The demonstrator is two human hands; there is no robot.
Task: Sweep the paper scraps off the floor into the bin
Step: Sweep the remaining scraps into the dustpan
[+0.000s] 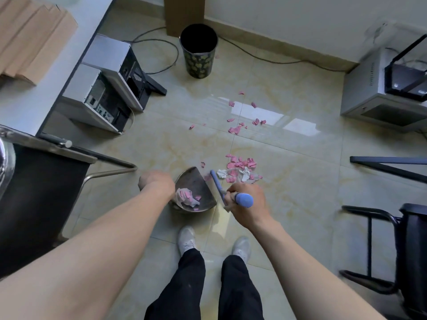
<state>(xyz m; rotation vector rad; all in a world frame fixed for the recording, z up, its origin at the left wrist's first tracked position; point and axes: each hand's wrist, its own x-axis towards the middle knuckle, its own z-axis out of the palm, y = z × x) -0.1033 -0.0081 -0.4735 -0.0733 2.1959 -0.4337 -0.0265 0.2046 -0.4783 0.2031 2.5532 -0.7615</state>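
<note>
We look down at a shiny tiled floor (300,215). Our left hand (157,183) is just left of the middle of the frame. Its grip is closed in a fist at the left edge of the metal dustpan (203,181) and holds it there; the handle is hidden under the hand. Our right hand (248,204) is just right of the middle. Its grip is wrapped round the blue brush (244,200), and the brush head lies between the dustpan and a pile of paper scraps (241,167).

The pile is pink and white and sits on the floor, touching the far side of the brush. Some scraps (187,196) lie inside the dustpan. More pink bits (235,130) are spread on the floor higher up, well apart from the pile.

The bin (199,65) stands upright at the top middle, near the wall. It is dark with yellow spots.

At the upper left, two computer boxes (108,88) stand under a white table (76,31). Their small labels are too tiny to read. Our two pale shoes (187,239) are at the bottom middle.
</note>
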